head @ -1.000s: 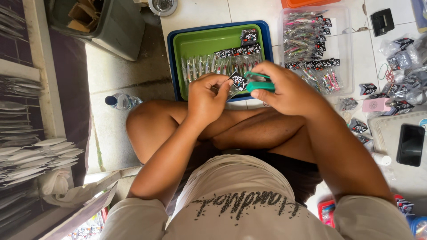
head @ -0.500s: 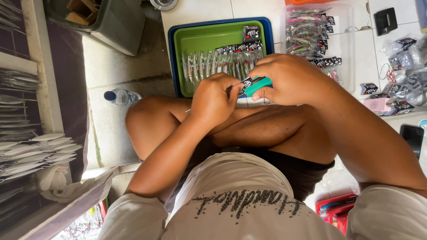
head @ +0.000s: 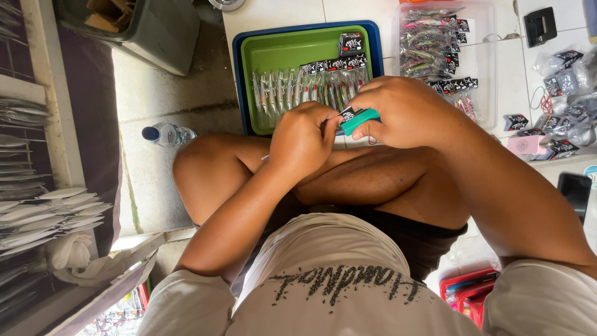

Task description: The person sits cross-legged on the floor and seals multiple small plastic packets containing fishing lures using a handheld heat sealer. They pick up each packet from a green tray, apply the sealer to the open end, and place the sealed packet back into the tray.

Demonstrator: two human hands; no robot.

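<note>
Just in front of the green tray [head: 273, 56], the right hand [head: 404, 112] grips a small green tool [head: 359, 120]; the left hand [head: 303, 138] pinches a black-carded packet [head: 347, 114] against it.

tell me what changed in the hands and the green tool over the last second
Little changed. Both hands stayed together over the crossed legs: the right hand keeps gripping the small green plastic tool, the left hand still pinches the black-carded packet. The green plastic tray stayed put.

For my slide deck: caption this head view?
Left hand and right hand grip a teal stapler above a green plastic tray.
</note>
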